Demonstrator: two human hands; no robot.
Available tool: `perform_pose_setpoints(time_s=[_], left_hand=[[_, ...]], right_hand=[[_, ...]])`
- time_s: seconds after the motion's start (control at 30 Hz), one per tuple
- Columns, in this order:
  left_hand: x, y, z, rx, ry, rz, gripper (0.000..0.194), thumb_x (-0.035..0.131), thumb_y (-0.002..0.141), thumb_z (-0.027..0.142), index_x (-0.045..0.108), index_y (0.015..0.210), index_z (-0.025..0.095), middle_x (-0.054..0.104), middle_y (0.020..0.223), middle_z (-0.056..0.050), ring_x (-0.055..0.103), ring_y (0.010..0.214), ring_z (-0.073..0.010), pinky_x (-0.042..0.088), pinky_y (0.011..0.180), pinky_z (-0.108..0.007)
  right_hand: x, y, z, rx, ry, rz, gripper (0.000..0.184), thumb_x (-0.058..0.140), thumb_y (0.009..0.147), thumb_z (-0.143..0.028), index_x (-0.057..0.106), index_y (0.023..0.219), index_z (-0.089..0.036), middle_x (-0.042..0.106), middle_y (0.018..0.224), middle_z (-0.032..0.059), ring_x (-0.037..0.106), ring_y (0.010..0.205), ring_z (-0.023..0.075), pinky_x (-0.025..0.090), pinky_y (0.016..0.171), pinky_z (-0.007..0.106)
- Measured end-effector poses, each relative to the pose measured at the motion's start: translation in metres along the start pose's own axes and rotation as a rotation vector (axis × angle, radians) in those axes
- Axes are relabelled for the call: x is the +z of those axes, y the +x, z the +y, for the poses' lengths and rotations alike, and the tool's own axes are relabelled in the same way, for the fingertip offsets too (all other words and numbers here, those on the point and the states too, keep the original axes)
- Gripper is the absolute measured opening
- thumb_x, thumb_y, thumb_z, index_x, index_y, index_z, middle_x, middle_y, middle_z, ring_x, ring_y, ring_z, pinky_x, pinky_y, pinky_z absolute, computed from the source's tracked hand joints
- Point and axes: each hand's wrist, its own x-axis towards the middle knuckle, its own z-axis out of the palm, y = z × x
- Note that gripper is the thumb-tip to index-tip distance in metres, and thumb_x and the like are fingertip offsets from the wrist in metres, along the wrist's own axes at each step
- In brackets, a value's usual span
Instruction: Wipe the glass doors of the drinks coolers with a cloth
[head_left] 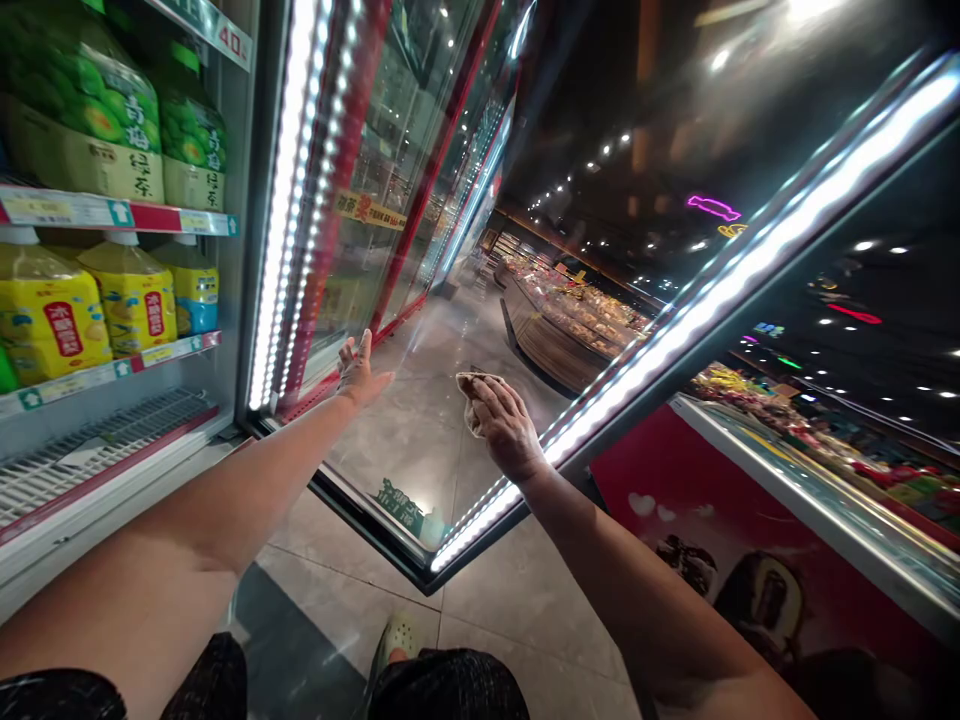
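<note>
A glass fridge door (pixel 375 500) stands swung out before me, its frame lit by bright white LED strips. My right hand (pixel 506 425) presses a crumpled pale cloth (pixel 474 405) against the inner side of the glass, near the lower right edge. On the left, my left hand (pixel 362 375) reaches toward the glass with its fingers spread and nothing in it. Whether its fingertips touch the pane I cannot tell. Green lettering (pixel 409 512) shows in the door's lower corner.
Shelves to my left hold large green tea bottles (pixel 120 130) and yellow-labelled drink bottles (pixel 56 310), above a bare wire rack (pixel 105 445). A red-sided chest freezer (pixel 637 480) stands at right. Beyond the glass lies a produce display (pixel 577 310) on the tiled floor.
</note>
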Motion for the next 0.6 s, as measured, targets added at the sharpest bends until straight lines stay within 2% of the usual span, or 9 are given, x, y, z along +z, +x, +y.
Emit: perform_pose_setpoints(time_s=[0.1, 0.2, 0.37, 0.43, 0.53, 0.6], left_hand=[[0.003, 0.0, 0.0, -0.046, -0.017, -0.037, 0.109, 0.077, 0.081, 0.031, 0.01, 0.163, 0.009, 0.0, 0.169, -0.027, 0.002, 0.158, -0.0429, 0.013, 0.126, -0.054], [0.005, -0.001, 0.001, -0.05, -0.03, -0.068, 0.117, 0.081, 0.077, 0.036, 0.006, 0.164, 0.012, -0.01, 0.17, -0.027, -0.007, 0.159, -0.0423, 0.009, 0.127, -0.055], [0.009, -0.001, 0.002, -0.058, -0.021, -0.087, 0.129, 0.085, 0.073, 0.043, -0.001, 0.164, 0.01, -0.018, 0.168, -0.029, -0.013, 0.158, -0.0423, 0.008, 0.128, -0.054], [0.01, -0.001, 0.002, -0.057, -0.011, -0.086, 0.132, 0.086, 0.073, 0.044, -0.002, 0.164, 0.009, -0.02, 0.167, -0.03, -0.013, 0.158, -0.0421, 0.009, 0.128, -0.052], [0.012, -0.001, 0.0, -0.045, 0.011, -0.079, 0.134, 0.086, 0.072, 0.047, -0.004, 0.164, 0.01, -0.019, 0.168, -0.028, -0.012, 0.158, -0.0408, 0.013, 0.128, -0.051], [0.011, -0.003, -0.001, -0.028, 0.038, -0.061, 0.129, 0.086, 0.073, 0.049, 0.002, 0.164, 0.013, -0.012, 0.17, -0.026, -0.003, 0.16, -0.0403, 0.019, 0.128, -0.052]], right_hand=[[0.005, -0.004, -0.005, -0.034, 0.004, -0.005, 0.037, 0.051, 0.103, -0.018, 0.065, 0.137, -0.016, 0.064, 0.144, 0.007, 0.05, 0.142, 0.0225, 0.039, 0.125, 0.043], [0.005, -0.013, -0.003, -0.094, 0.027, -0.062, 0.038, 0.052, 0.103, -0.019, 0.063, 0.14, -0.019, 0.066, 0.141, 0.005, 0.052, 0.14, 0.0208, 0.042, 0.124, 0.041], [-0.007, -0.021, 0.006, 0.026, -0.015, -0.004, 0.041, 0.053, 0.102, -0.018, 0.06, 0.143, -0.018, 0.064, 0.144, 0.0083, 0.049, 0.141, 0.023, 0.038, 0.124, 0.043], [-0.009, -0.025, 0.003, 0.057, -0.016, -0.019, 0.043, 0.052, 0.102, -0.018, 0.058, 0.145, -0.019, 0.066, 0.141, 0.0089, 0.052, 0.138, 0.0227, 0.038, 0.123, 0.041], [-0.019, -0.031, -0.001, -0.01, 0.002, -0.108, 0.044, 0.053, 0.102, -0.018, 0.058, 0.145, -0.022, 0.07, 0.131, 0.0063, 0.057, 0.129, 0.0202, 0.039, 0.118, 0.037], [-0.031, -0.033, 0.001, -0.012, -0.033, -0.134, 0.039, 0.055, 0.102, -0.019, 0.062, 0.139, -0.024, 0.072, 0.127, 0.005, 0.059, 0.125, 0.0196, 0.037, 0.115, 0.037]])
